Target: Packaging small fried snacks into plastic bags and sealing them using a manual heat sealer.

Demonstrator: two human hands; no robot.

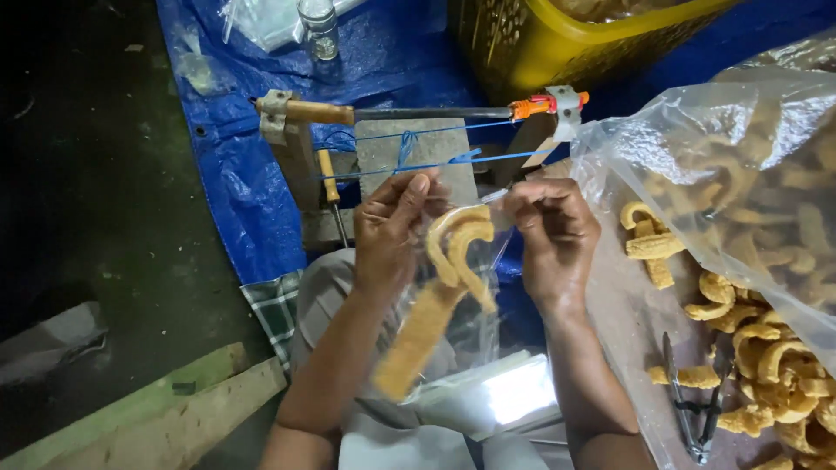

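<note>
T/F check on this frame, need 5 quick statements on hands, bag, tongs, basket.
1. Both hands hold a small clear bag of fried crackers. True: left hand and right hand pinch its top.
2. The metal tongs are in the right hand. False: they lie on the surface beside loose crackers.
3. The basket is red. False: it is yellow.
4. A blue tarp lies under the wooden rig. True.
5. The large plastic bag at right is empty. False: it holds crackers.
</note>
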